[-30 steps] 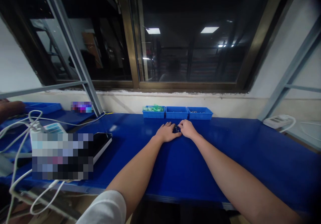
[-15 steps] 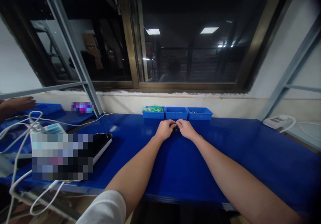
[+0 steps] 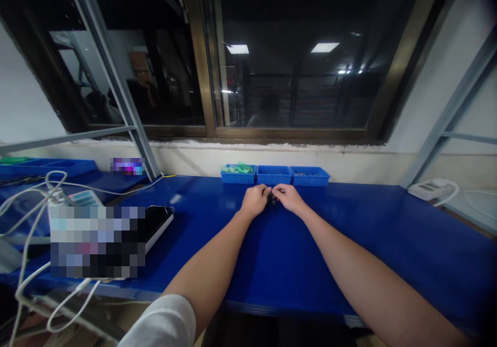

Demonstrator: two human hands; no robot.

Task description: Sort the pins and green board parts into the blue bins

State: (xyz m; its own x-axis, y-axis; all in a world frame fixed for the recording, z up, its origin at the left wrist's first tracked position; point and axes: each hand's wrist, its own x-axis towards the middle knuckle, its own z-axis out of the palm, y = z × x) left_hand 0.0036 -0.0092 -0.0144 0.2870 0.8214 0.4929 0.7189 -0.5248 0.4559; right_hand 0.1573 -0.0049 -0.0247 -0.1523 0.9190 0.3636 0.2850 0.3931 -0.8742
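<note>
My left hand (image 3: 255,202) and my right hand (image 3: 287,199) meet fingertip to fingertip over the far middle of the blue table (image 3: 287,264). Between them is a small dark piece (image 3: 273,200), mostly hidden by the fingers and too small to name. Both hands are closed in a pinch around it. Just beyond the hands stand three blue bins: the left bin (image 3: 237,178) holds green and clear packets, the middle bin (image 3: 274,177) shows little of its contents, and the right bin (image 3: 309,178) contains small metallic bits.
A phone-like black slab (image 3: 160,221) lies at the left beside a blurred-out area, with white cables (image 3: 25,264) looping around it. A white power strip (image 3: 430,188) sits at the right. More blue bins (image 3: 73,168) stand far left. A metal frame post (image 3: 112,77) rises there.
The fingertips have drawn slightly apart, so a little more of the dark piece shows. Another person's hand at the far left has gone out of view.
</note>
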